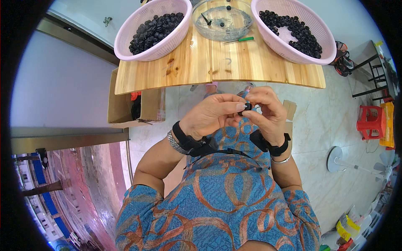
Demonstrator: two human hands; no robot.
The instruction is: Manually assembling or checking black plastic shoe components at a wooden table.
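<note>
Over my lap, in front of the table's near edge, both hands meet on a small black round part (247, 107). My left hand (213, 112) pinches it between thumb and fingertips from the left. From the other side, the thumb and fingers of my right hand (268, 109) close on the same part. Fingers cover much of it, so its exact shape cannot be made out. Beyond my hands, a pink basket (121, 44) with many black caps stands at the table's left. Another pink basket (328, 46) with black ring-like parts is at the right.
Between the baskets a clear round tray (201, 32) holds a few black pieces. A green-handled thin tool (246, 39) lies by it on the wooden table (238, 69). Below the table's left side is a cardboard box (119, 106). Red stools (370, 121) and a fan (335, 159) stand right.
</note>
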